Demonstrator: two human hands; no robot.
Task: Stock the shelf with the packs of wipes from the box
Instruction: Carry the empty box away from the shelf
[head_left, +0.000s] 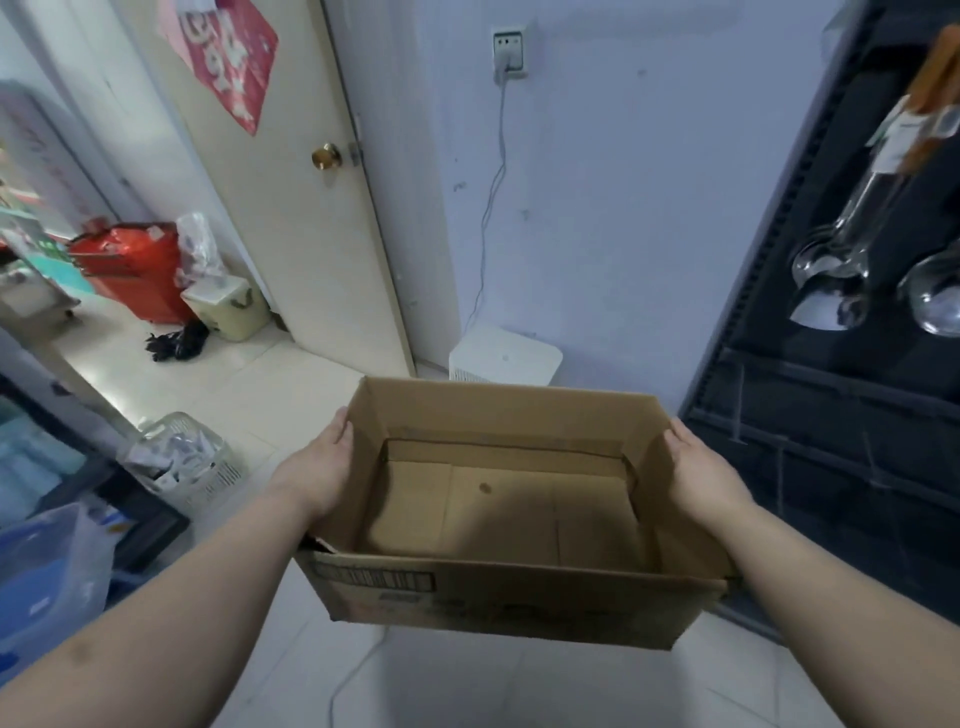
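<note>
both hands — left hand, right hand — press flat against the box sides, holding it above the floor; fingers hidden behind cardboard — inside shows bare.

Pale tiled floor under me, small white square device by the wall, cream plastic bin, red suitcase, white mesh basket, black bundle.
</note>
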